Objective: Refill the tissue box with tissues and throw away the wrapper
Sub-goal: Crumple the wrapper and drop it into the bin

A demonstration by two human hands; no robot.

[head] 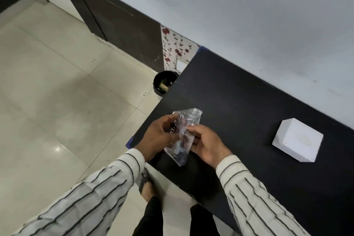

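The desk (249,105) is black, the tissue box (297,140) plain white. The wrapper (183,136) is clear with dark print. Both sleeves (92,193) are cream with dark stripes. A wall panel (174,50) shows red flowers.

Both hands, the left (160,136) and the right (206,144), close on a crumpled clear wrapper (182,136) above the near-left corner of a black table (239,101), filling the space there. The broad middle of the tabletop lies bare up to the grey wall (249,15) that shuts off its far side. A white box (297,140) sits well to the right, the only thing standing on the surface. Past the table's left edge the tiled floor (57,92) is open; a small black bin (164,82), top uncovered, stands against the table's far-left corner, partly tucked behind its edge, with some rubbish inside.
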